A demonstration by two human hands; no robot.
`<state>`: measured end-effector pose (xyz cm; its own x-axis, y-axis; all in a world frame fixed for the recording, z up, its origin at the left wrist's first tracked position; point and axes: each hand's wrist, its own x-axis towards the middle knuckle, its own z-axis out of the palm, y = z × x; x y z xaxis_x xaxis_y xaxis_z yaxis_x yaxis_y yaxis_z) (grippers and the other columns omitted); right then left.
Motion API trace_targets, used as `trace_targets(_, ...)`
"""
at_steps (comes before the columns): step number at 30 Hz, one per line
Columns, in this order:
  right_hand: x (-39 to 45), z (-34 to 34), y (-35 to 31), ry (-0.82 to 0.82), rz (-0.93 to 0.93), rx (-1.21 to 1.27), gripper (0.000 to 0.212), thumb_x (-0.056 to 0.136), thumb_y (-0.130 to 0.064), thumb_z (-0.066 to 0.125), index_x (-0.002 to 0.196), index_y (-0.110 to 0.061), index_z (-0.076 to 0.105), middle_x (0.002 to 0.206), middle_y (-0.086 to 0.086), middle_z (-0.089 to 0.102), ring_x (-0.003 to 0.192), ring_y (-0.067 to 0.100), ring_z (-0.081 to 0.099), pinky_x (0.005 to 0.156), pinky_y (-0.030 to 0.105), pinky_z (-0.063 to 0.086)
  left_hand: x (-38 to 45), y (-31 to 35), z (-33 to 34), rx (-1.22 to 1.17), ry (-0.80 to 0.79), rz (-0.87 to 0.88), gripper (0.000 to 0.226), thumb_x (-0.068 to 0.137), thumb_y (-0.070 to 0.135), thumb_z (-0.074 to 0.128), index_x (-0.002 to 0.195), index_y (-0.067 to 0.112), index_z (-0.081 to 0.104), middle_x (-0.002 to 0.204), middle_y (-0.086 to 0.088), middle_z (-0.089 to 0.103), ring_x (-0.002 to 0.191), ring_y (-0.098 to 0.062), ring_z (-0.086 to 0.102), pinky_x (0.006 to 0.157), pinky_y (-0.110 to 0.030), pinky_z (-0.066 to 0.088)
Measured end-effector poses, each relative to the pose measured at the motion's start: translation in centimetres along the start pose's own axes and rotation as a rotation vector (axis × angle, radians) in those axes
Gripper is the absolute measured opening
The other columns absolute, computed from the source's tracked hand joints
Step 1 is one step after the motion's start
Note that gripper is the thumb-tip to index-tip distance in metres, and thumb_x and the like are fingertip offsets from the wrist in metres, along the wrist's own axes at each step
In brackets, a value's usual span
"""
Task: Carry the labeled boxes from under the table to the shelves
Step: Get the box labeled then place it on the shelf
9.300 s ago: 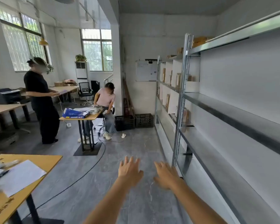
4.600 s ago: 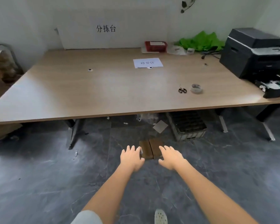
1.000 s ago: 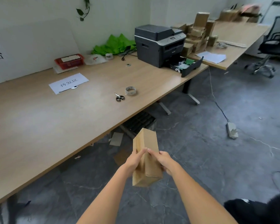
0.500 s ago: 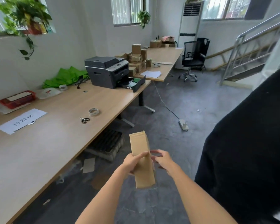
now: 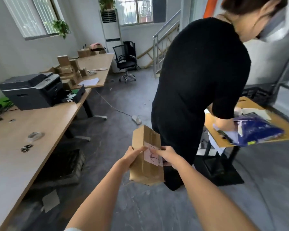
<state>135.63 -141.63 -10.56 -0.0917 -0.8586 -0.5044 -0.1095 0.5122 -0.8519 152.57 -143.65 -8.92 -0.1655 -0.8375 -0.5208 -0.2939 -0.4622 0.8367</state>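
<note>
A long brown cardboard box [image 5: 144,142] with a pinkish handwritten label [image 5: 151,155] on top is held in front of me at waist height. My left hand [image 5: 133,155] grips its left side. On the right side my right hand [image 5: 167,154] holds it, fingers resting on the label. The wooden table [image 5: 23,147] stretches along my left. A dark crate [image 5: 63,165] sits beneath it. No shelves are in view.
A person in black [image 5: 198,84] bends over a small table [image 5: 260,130] right in front of the box, close to it. A printer [image 5: 32,90] sits on the long table, scissors [image 5: 26,148] and tape [image 5: 35,135] nearer. A power strip [image 5: 136,119] and cable lie on the floor.
I have turned right with the box still in both hands. The person in black now stands directly ahead. The label has come into view on top of the box.
</note>
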Motion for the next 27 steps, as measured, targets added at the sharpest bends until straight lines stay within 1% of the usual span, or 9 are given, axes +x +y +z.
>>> trace_targets(3, -1.9, -4.9, 1.6, 0.125, -0.016, 0.044, 0.051, 0.07, -0.036, 0.08, 0.112, -0.012, 0.062, 0.105, 0.009, 0.07, 0.092, 0.02, 0.066, 0.076, 0.037, 0.058, 0.1, 1.1, 4.5, 0.061, -0.012, 0.023, 0.06, 0.072, 0.052, 0.064, 0.115, 0.013, 0.047, 0.111, -0.01, 0.064, 0.104, -0.028, 0.061, 0.095, -0.044, 0.049)
trace_targets(6, -3.3, -10.6, 3.5, 0.231, -0.035, 0.058, 0.028, 0.074, -0.028, 0.079, 0.094, -0.014, 0.067, 0.105, 0.01, 0.072, 0.079, 0.015, 0.065, 0.067, 0.029, 0.058, 0.2, 1.9, 9.7, 0.12, -0.038, 0.062, 0.027, 0.085, 0.043, 0.056, 0.093, 0.018, 0.063, 0.093, -0.005, 0.07, 0.083, -0.021, 0.062, 0.078, -0.034, 0.048)
trace_targets(9, -5.0, -16.5, 5.4, 0.32, -0.065, 0.088, 0.019, 0.072, -0.025, 0.08, 0.083, -0.015, 0.068, 0.1, 0.011, 0.073, 0.085, 0.021, 0.068, 0.077, 0.035, 0.059, -0.1, 2.7, 15.5, 0.162, -0.075, 0.029, 0.029, 0.085, 0.044, 0.056, 0.088, 0.017, 0.066, 0.087, -0.004, 0.068, 0.079, -0.023, 0.061, 0.066, -0.032, 0.049)
trace_targets(13, -7.8, -24.6, 8.6, 0.439, -0.047, 0.182, 0.036, 0.073, -0.024, 0.08, 0.102, -0.009, 0.065, 0.107, 0.012, 0.071, 0.1, 0.027, 0.068, 0.091, 0.043, 0.055, -1.1, 3.7, 24.1, 0.169, -0.149, 0.026, 0.025, 0.087, 0.04, 0.057, 0.082, 0.016, 0.064, 0.078, -0.004, 0.067, 0.07, -0.02, 0.061, 0.057, -0.03, 0.049)
trace_targets(15, -9.4, -28.7, 10.8, 0.489, -0.027, 0.233, 0.04, 0.073, -0.024, 0.08, 0.106, -0.011, 0.062, 0.112, 0.011, 0.069, 0.103, 0.027, 0.066, 0.093, 0.044, 0.054, -1.8, 4.0, 28.7, 0.178, -0.205, 0.033, 0.023, 0.088, 0.037, 0.057, 0.084, 0.016, 0.065, 0.079, -0.004, 0.067, 0.071, -0.021, 0.062, 0.065, -0.034, 0.054)
trace_targets(17, -11.0, -32.3, 12.7, 0.52, -0.013, 0.255, 0.041, 0.073, -0.031, 0.079, 0.104, -0.015, 0.058, 0.111, 0.008, 0.067, 0.104, 0.026, 0.064, 0.089, 0.043, 0.054, -2.3, 4.3, 32.7, 0.186, -0.251, 0.054, 0.021, 0.088, 0.036, 0.056, 0.087, 0.017, 0.066, 0.081, -0.003, 0.066, 0.075, -0.021, 0.062, 0.072, -0.036, 0.053)
trace_targets(21, -15.0, -39.6, 16.7, 0.635, 0.004, 0.386, 0.056, 0.069, -0.036, 0.08, 0.109, -0.011, 0.049, 0.111, 0.01, 0.066, 0.097, 0.024, 0.065, 0.077, 0.042, 0.058, -4.0, 5.3, 41.3, 0.265, -0.389, 0.13, 0.021, 0.093, 0.033, 0.052, 0.11, 0.024, 0.061, 0.082, 0.001, 0.063, 0.074, -0.015, 0.058, 0.062, -0.026, 0.044)
trace_targets(23, -17.3, -43.0, 18.7, 0.708, -0.019, 0.464, 0.066, 0.068, -0.031, 0.082, 0.115, -0.011, 0.04, 0.108, 0.009, 0.065, 0.086, 0.021, 0.066, 0.074, 0.041, 0.058, -5.2, 6.0, 45.4, 0.311, -0.478, 0.146, 0.022, 0.095, 0.032, 0.05, 0.116, 0.027, 0.055, 0.088, -0.001, 0.064, 0.086, -0.019, 0.059, 0.073, -0.028, 0.048)
trace_targets(27, -22.4, -49.0, 22.1, 0.745, -0.042, 0.569, 0.067, 0.069, -0.027, 0.082, 0.117, -0.032, 0.035, 0.102, 0.003, 0.064, 0.077, 0.017, 0.065, 0.061, 0.034, 0.055, -7.4, 7.2, 53.3, 0.476, -0.619, 0.217, 0.026, 0.096, 0.038, 0.045, 0.119, 0.031, 0.053, 0.103, -0.006, 0.065, 0.098, -0.022, 0.057, 0.091, -0.038, 0.046)
